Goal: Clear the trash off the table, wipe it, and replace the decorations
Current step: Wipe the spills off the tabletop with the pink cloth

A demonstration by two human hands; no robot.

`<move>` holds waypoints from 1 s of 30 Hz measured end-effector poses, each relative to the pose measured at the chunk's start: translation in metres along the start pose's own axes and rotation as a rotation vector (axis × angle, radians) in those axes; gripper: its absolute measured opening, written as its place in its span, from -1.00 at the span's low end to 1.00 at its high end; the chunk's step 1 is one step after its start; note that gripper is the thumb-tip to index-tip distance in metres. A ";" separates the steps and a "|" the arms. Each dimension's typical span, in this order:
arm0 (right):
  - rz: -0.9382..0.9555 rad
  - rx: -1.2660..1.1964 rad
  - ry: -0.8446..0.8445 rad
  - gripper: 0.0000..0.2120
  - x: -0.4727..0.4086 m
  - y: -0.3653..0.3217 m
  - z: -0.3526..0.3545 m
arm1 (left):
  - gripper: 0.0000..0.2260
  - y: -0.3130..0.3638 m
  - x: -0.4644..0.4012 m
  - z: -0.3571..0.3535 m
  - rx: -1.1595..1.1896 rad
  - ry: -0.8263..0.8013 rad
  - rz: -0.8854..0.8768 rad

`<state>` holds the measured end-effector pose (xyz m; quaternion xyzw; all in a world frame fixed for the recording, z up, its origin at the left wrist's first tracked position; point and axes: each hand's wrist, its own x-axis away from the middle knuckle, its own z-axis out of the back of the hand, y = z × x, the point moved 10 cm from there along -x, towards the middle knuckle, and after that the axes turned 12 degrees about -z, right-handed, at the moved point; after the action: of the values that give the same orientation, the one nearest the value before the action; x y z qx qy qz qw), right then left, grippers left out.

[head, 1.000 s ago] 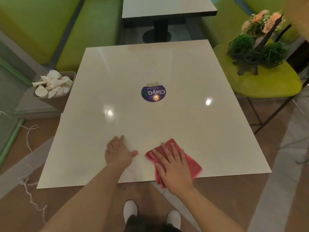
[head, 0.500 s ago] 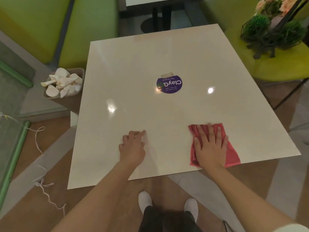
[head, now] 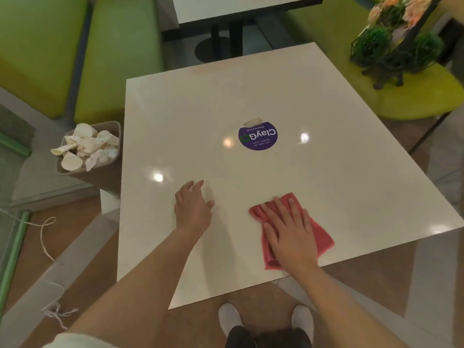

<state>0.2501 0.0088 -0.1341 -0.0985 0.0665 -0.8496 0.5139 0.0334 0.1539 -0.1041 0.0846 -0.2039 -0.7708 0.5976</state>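
A glossy cream table (head: 326,101) fills the middle of the view, with a round purple sticker (head: 258,137) at its centre. My right hand (head: 288,232) lies flat with spread fingers on a red cloth (head: 324,237), pressing it onto the tabletop near the front edge. My left hand (head: 192,209) rests on the bare table to the left of the cloth, fingers loosely apart, holding nothing. The decoration (head: 399,38), a dark wire stand with green plant balls and peach flowers, stands on the green chair at the right.
A brown bin (head: 110,177) full of crumpled paper cups (head: 86,146) stands by the table's left edge. Green benches (head: 118,46) run behind, a second table (head: 238,6) stands beyond. The green chair (head: 411,101) is at the right. White cord (head: 44,234) lies on the floor.
My right hand slid the red cloth rightwards along the front edge, then a little back towards the left. My left hand stayed planted on the table, fingers spreading slightly.
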 end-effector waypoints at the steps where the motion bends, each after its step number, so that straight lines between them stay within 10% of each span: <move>1: -0.087 0.012 0.007 -0.54 -0.013 0.024 0.006 | -0.39 -0.004 -0.005 -0.002 -0.020 -0.025 0.007; 8: -0.491 -0.012 0.032 -0.51 -0.063 0.081 0.019 | -0.30 -0.014 -0.014 -0.015 -0.107 -0.170 0.061; 18: 0.018 -0.035 0.004 -0.55 -0.028 -0.116 -0.021 | -0.25 -0.016 -0.022 -0.020 -0.169 -0.262 0.101; 30: -0.480 -0.033 0.020 -0.52 -0.106 0.064 0.018 | -0.28 -0.013 -0.023 -0.021 -0.205 -0.293 0.127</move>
<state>0.3574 0.0732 -0.1411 -0.1114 0.0600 -0.9471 0.2950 0.0355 0.1739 -0.1307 -0.1032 -0.2140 -0.7524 0.6143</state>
